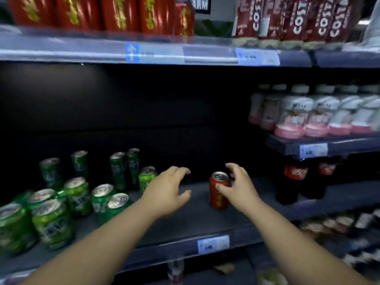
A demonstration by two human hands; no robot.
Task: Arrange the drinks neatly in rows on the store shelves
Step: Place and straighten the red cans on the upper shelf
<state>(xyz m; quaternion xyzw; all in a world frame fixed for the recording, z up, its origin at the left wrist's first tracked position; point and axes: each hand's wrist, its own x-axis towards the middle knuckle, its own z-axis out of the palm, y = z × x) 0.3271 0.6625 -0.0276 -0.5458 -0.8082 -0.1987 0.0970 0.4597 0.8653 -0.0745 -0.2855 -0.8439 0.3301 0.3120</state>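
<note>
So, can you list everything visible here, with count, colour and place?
green cans: about a dozen, green, middle shelf left, scattered
red can: one, red, middle shelf centre, upright
cola bottles: two, dark with red labels, right of the red can
pink bottles: several, white and pink, raised shelf right
red drinks: several, red, top shelf left
Costa bottles: several, dark red, top shelf right
price tags: several, blue-white, shelf edges
left hand: one, open, hovering left of the red can
right hand: one, thumb on the red can, fingers curved behind it, grip unclear
</note>
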